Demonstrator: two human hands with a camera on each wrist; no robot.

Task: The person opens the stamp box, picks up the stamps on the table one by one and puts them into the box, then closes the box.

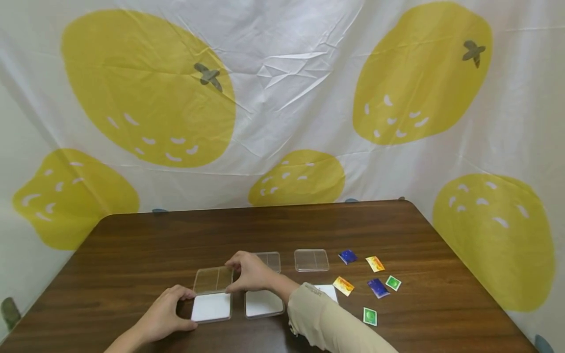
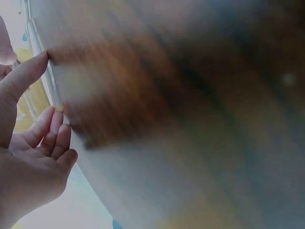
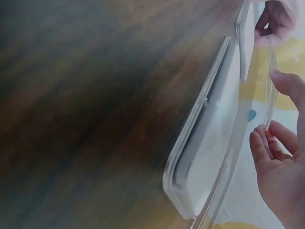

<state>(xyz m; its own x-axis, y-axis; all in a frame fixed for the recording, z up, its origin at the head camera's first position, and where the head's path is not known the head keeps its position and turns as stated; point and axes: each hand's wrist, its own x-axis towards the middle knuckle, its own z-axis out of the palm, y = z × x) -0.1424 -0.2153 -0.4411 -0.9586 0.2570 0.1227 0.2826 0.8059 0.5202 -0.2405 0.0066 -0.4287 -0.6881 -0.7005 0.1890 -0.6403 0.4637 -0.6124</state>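
My right hand (image 1: 256,273) pinches a clear plastic lid (image 1: 206,281) at its right side, thumb and fingertips on opposite edges. The lid stands tilted up, its lower edge close to the far edge of a shallow clear case (image 1: 211,307) with a white surface inside. My left hand (image 1: 161,311) holds that case from the left, thumb at the near corner and fingertips at the far one. In the right wrist view the lid (image 3: 270,102) appears edge-on. The left wrist view shows my left hand (image 2: 35,157) with thumb and fingers spread along the case's edge.
Another white-filled case (image 1: 263,304) lies under my right wrist, and a third (image 1: 327,291) is partly hidden by the sleeve. Two clear lids (image 1: 271,261) (image 1: 311,260) lie behind them. Several small blue, orange and green cards (image 1: 378,288) are scattered on the right of the brown table (image 1: 265,225).
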